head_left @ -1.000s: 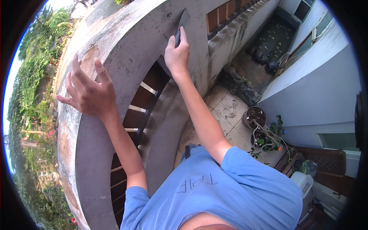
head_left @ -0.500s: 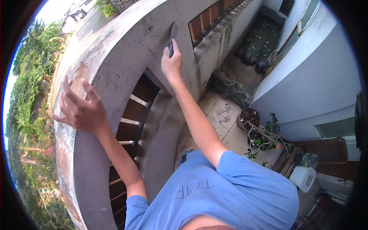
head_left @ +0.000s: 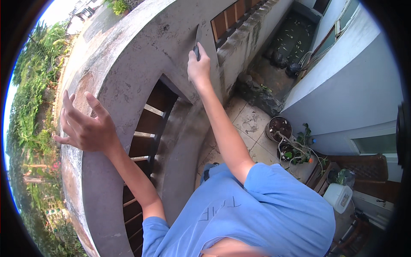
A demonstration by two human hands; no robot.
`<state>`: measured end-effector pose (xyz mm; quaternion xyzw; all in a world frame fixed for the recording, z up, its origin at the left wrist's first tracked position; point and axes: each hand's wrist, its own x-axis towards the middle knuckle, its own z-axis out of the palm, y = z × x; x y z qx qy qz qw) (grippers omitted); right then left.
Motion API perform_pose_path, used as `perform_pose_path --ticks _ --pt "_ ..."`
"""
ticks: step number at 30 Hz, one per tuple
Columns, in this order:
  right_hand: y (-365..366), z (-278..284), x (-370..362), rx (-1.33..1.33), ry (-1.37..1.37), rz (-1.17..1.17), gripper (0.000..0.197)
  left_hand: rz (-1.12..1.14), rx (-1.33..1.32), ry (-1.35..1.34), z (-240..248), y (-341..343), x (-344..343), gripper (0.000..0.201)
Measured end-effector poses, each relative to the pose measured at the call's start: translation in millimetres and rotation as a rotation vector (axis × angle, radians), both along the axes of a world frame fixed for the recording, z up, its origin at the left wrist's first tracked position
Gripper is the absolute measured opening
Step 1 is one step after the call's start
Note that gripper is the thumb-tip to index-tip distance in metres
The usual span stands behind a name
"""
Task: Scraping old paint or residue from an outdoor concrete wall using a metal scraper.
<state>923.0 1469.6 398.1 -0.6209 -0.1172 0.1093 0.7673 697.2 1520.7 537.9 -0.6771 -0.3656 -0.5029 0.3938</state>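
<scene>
My right hand (head_left: pixel 199 68) is closed round the dark handle of a putty knife (head_left: pixel 198 36). Its thin metal blade points away from me and lies against or very near the inner face of the curved grey wall (head_left: pixel 147 51); exact contact is hard to see. The blade looks narrow, turned partly edge-on. On the left, my left hand (head_left: pixel 87 124) is raised over the wall's weathered top with its fingers spread and curved, holding nothing. Whether it touches the wall I cannot tell.
Dark slats (head_left: pixel 150 113) fill an opening in the wall below my arms. A potted plant (head_left: pixel 280 127) stands on the tiled floor (head_left: pixel 252 124) to the right. Beyond it lie a pond (head_left: pixel 291 38), a white container (head_left: pixel 338 197) and a pale house wall (head_left: pixel 351 85).
My right hand has moved a little to the right with the putty knife, whose blade now shows narrower. My left hand has shifted slightly left and nearer, fingers still spread.
</scene>
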Motion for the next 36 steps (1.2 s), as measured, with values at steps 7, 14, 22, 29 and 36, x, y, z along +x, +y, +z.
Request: perform_pose_path --ticks 7,14,22,29,36 --pt "0.4 7.4 22.6 0.001 -0.04 -0.083 0.048 0.023 0.014 -0.006 -0.5 -1.7 3.4 0.045" --pt "-6.0 1.6 14.7 0.04 0.03 -0.01 0.048 -0.009 0.011 -0.001 -3.2 3.1 -0.5 0.044" --pt "5.7 -14.7 30.0 -0.105 -0.333 -0.257 0.045 0.045 0.045 -0.007 -1.9 9.3 -0.6 0.043" --pt "-102.5 -45.5 56.2 -0.416 -0.39 0.159 0.042 0.106 0.018 0.031 -0.3 2.2 -7.2 0.041" --pt "-166.5 17.3 155.8 -0.713 -0.793 0.263 0.039 0.065 0.048 0.01 2.5 4.6 -6.4 0.03"
